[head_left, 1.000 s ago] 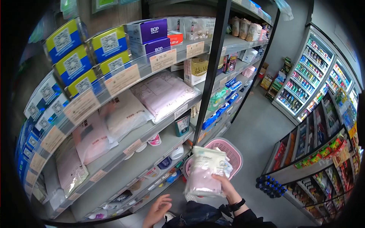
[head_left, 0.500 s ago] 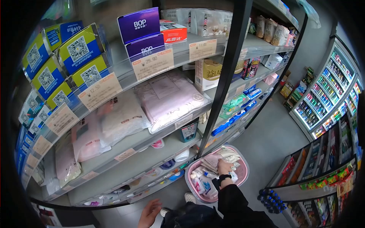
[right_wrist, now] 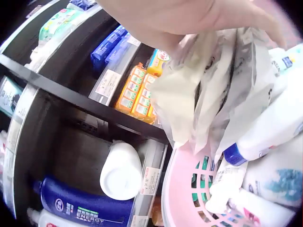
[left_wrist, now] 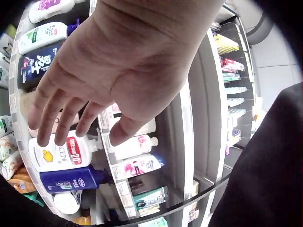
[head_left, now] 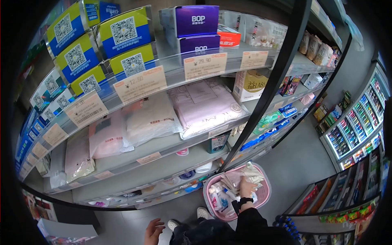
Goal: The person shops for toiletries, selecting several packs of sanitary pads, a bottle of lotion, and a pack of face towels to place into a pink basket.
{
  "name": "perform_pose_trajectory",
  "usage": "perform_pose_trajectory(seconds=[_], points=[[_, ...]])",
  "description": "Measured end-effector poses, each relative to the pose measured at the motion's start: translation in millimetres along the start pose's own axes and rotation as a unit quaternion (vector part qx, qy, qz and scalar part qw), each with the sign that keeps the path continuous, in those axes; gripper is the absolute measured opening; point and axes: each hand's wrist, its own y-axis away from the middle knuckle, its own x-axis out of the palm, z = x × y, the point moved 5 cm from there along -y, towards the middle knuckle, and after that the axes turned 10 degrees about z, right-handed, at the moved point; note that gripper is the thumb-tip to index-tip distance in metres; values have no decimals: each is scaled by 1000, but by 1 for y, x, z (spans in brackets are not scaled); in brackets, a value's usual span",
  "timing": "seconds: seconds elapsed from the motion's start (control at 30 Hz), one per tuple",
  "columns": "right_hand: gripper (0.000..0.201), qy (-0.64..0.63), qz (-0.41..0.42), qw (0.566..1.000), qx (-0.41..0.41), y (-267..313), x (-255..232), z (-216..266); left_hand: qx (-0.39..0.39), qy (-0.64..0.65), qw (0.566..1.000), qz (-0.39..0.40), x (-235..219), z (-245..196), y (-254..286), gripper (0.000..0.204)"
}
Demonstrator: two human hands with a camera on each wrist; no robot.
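Note:
My right hand point(head_left: 246, 188) is down inside the pink basket point(head_left: 266, 193), at the tops of soft clear-plastic packages point(head_left: 254, 174). The right wrist view has that hand point(right_wrist: 203, 16) over the packages point(right_wrist: 177, 101), thumb and fingers on either side of them, gripping their upper part. White tubes and bottles point(right_wrist: 277, 123) lie beside them in the basket. My left hand point(head_left: 154, 232) hangs empty in front of the body, left of the shoes. In the left wrist view the same hand point(left_wrist: 128, 66) has its fingers loosely extended, with nothing in them.
Shelves on the left hold pink plastic-wrapped packs point(head_left: 206, 105), purple boxes point(head_left: 197, 22) and QR-code boxes point(head_left: 124, 32). A black post point(head_left: 272, 85) rises behind the basket. Snack racks point(head_left: 322, 192) and a drinks fridge point(head_left: 355, 118) stand on the right. White shoes point(head_left: 173, 224) are on the floor.
My right hand has carried the pink package down into the basket. The left hand has dropped lower and stays empty. The head view has shifted, so the shelves appear further right.

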Motion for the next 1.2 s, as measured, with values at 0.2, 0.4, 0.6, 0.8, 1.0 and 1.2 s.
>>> perform_pose_trajectory(seconds=[0.2, 0.4, 0.6, 0.8, 1.0, 1.2], points=[[89, 187, -109, 880, -424, 10, -23, 60, -7, -9, 1000, 6, 9, -7, -9, 40], [73, 447, 107, 793, -400, 4, 33, 70, 15, 11, 999, 30, 23, -13, -22, 38], [82, 587, 126, 727, -334, -15, 62, 68, 16, 15, 999, 27, 21, -13, -12, 38], [71, 589, 168, 693, -381, -40, 79, 75, 36, 40, 998, -36, -5, -5, 17, 38], [74, 558, 267, 673, -406, -99, 112, 68, 34, 87, 989, -115, -29, 13, 48, 39], [56, 494, 396, 681, -366, -44, 81, 80, 24, 119, 983, -134, -48, 36, 64, 39]])
